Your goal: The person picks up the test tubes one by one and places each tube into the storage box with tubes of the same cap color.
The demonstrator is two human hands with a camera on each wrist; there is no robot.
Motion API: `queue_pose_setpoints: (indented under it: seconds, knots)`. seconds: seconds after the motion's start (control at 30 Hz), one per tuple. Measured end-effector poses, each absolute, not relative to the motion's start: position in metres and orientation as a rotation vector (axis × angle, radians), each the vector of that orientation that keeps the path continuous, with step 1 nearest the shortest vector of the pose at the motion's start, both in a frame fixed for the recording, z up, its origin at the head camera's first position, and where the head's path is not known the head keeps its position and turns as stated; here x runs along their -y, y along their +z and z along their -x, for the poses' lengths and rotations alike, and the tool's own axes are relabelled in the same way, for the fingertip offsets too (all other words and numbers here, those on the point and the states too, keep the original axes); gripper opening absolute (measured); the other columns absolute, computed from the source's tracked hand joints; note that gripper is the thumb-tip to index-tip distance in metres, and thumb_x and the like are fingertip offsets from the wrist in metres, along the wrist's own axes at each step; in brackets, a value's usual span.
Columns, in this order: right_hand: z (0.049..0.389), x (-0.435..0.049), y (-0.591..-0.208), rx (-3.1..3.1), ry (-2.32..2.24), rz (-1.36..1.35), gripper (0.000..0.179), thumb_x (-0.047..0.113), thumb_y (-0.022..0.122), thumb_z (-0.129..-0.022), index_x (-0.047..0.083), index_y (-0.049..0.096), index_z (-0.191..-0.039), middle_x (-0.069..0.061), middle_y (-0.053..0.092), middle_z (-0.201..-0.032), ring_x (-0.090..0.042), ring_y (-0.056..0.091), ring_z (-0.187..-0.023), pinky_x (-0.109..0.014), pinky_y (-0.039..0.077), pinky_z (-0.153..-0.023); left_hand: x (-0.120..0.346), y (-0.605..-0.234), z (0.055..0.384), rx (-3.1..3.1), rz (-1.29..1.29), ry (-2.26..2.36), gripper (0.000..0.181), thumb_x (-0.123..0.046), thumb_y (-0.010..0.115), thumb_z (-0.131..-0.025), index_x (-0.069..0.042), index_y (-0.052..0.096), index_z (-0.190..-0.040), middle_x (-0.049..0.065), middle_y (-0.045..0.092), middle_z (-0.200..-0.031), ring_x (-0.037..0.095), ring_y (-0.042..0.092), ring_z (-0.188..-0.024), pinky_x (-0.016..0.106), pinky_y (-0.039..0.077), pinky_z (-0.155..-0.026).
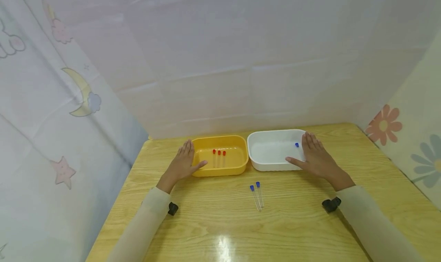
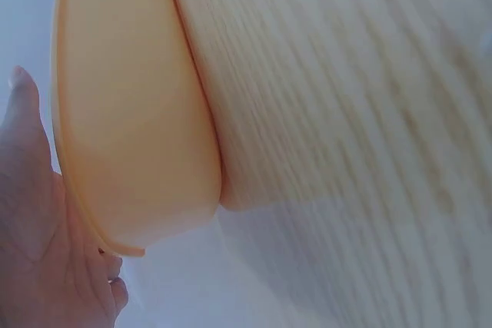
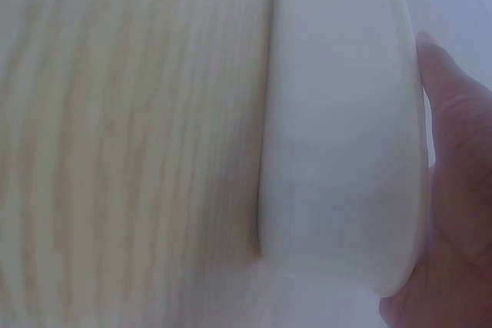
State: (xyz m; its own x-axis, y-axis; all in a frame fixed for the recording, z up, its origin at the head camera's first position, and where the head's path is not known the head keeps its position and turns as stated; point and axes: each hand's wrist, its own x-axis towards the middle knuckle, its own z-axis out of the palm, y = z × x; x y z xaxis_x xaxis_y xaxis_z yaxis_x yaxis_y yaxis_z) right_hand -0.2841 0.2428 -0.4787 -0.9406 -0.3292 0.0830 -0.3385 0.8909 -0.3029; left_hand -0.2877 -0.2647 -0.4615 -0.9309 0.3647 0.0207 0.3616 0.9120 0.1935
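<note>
My left hand (image 1: 181, 161) rests against the left end of a yellow tray (image 1: 220, 172), fingers straight and thumb over the near rim. In the left wrist view, the palm (image 2: 38, 213) lies along the tray's edge. Three thin clear tubes with red caps (image 1: 219, 153) lie inside it. At the right end of a white tray (image 1: 275, 166), my right hand (image 1: 318, 160) touches the rim with fingers extended. The right wrist view shows this hand (image 3: 461, 190) beside the tray's wall. One blue cap (image 1: 297, 144) shows inside; its tube cannot be made out.
Two thin clear tubes with blue caps (image 1: 255, 196) lie side by side on the wooden table (image 1: 206, 220), in front of the trays. The trays stand next to each other near the table's back edge. A pale cloth (image 1: 213, 82) hangs behind, with patterned cloths at both sides.
</note>
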Motion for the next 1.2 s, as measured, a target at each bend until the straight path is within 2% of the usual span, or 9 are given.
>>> queue_pose_setpoints:
  seconds: [0.2,0.53,0.73,0.97,1.2]
  knots:
    - [0.284,-0.243,-0.478,3.028,0.504,-0.541,0.114,0.068,0.047,-0.098,-0.014,-0.007,-0.154,-0.026,-0.022,-0.162,-0.048,-0.014,-0.150,-0.060,-0.007,-0.120,0.258,-0.459,0.282,-3.107,-0.631,0.244,0.098,-0.068,0.032,-0.103,0.005,-0.005,-0.158,0.021,-0.007,-0.167,0.034,-0.003,-0.155,0.050,0.007,-0.124]
    - [0.282,-0.240,-0.475,3.009,0.548,-0.526,0.114,0.068,0.049,-0.097,-0.014,-0.006,-0.155,-0.025,-0.020,-0.163,-0.042,-0.018,-0.151,-0.057,-0.006,-0.121,0.235,-0.453,0.269,-3.202,-0.693,0.136,0.102,-0.070,0.035,-0.101,0.010,0.006,-0.158,0.027,0.009,-0.166,0.039,0.011,-0.154,0.053,0.015,-0.123]
    - [0.279,-0.238,-0.471,3.030,0.542,-0.528,0.114,0.068,0.048,-0.098,-0.013,-0.008,-0.155,-0.025,-0.022,-0.162,-0.043,-0.019,-0.150,-0.059,-0.006,-0.121,0.217,-0.449,0.256,-3.198,-0.772,0.118,0.104,-0.073,0.032,-0.099,0.009,0.008,-0.159,0.025,0.010,-0.166,0.037,0.010,-0.155,0.051,0.012,-0.123]
    - [0.278,-0.237,-0.470,3.030,0.559,-0.530,0.114,0.067,0.049,-0.097,-0.013,-0.008,-0.155,-0.025,-0.022,-0.162,-0.045,-0.016,-0.151,-0.060,-0.004,-0.121,0.205,-0.449,0.245,-3.174,-0.818,0.017,0.101,-0.072,0.033,-0.100,0.005,0.007,-0.160,0.022,0.009,-0.167,0.029,0.004,-0.155,0.047,0.007,-0.125]
    - [0.280,-0.240,-0.471,3.014,0.543,-0.536,0.113,0.066,0.050,-0.098,-0.015,-0.006,-0.154,-0.027,-0.021,-0.162,-0.045,-0.015,-0.151,-0.061,-0.003,-0.120,0.195,-0.449,0.241,-3.192,-0.948,0.048,0.097,-0.069,0.039,-0.100,0.003,0.016,-0.160,0.021,0.019,-0.166,0.029,0.011,-0.155,0.050,0.012,-0.124]
